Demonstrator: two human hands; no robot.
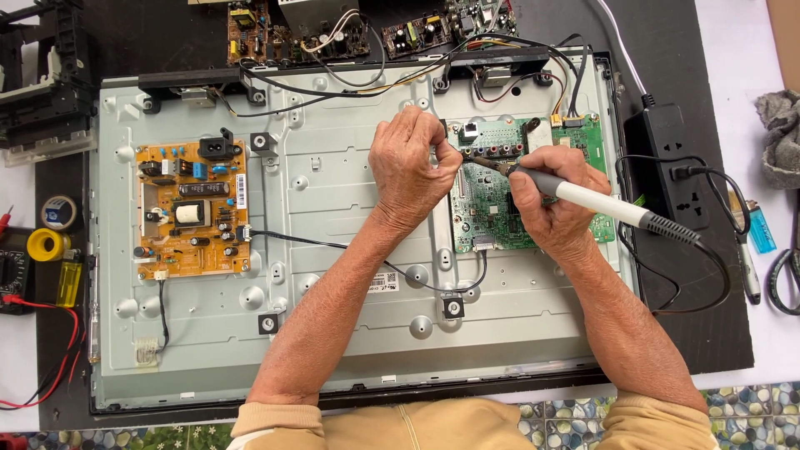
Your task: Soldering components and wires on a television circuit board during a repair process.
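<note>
The right hand point(560, 204) grips a soldering iron point(583, 197) like a pen, fingers clenched around its grey and white handle, with the dark tip angled up and left onto the upper left part of a green circuit board point(492, 218). The iron's black cord point(708, 267) loops away to the right, near a black power strip point(667, 175) lying just beside the panel.

The left hand point(410, 167) rests on the metal back panel point(333, 208) of a flat television, at the green board's left edge. Its fingers are curled inward and the fingertips meet right at the iron's tip; whether they pinch something thin there cannot be told.

The green board sits in the upper right area of the grey panel. An orange power supply board point(192, 208) is mounted on the panel's left side, well apart from the hands, and a thin black wire point(367, 258) runs from it toward the green board, passing under the left forearm. More bare circuit boards point(333, 29) lie above the panel's top edge. A roll of yellow tape point(47, 244) and a multimeter with red leads point(17, 275) rest at far left. A blue lighter point(760, 229) lies at far right.
</note>
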